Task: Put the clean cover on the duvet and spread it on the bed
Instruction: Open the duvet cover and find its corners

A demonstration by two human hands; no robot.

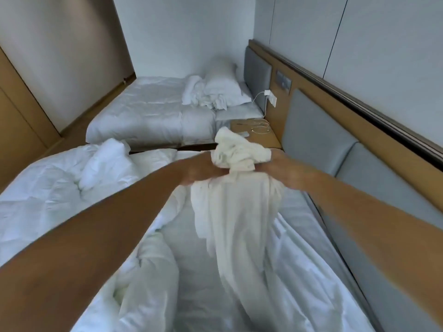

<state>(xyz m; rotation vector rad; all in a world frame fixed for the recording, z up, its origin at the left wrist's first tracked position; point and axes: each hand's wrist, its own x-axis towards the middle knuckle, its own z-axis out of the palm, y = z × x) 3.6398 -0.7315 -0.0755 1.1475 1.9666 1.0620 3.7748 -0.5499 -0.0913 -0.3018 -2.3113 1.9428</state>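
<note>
A bunched end of white cover fabric [236, 149] is lifted above the near bed [211, 295]. My left hand [201, 170] and my right hand [282, 170] grip it from either side, close together. From the bunch a long fold of the same cloth [239, 224] hangs down onto the mattress sheet. A crumpled white duvet [60, 183] lies heaped on the left half of the bed. My hands are blurred and partly hidden by the cloth.
A grey padded headboard [318, 130] runs along the right. A wooden nightstand [268, 136] with white cables stands between the beds. The far bed [148, 109] holds a pillow and rumpled linen. Wood panels line the left wall.
</note>
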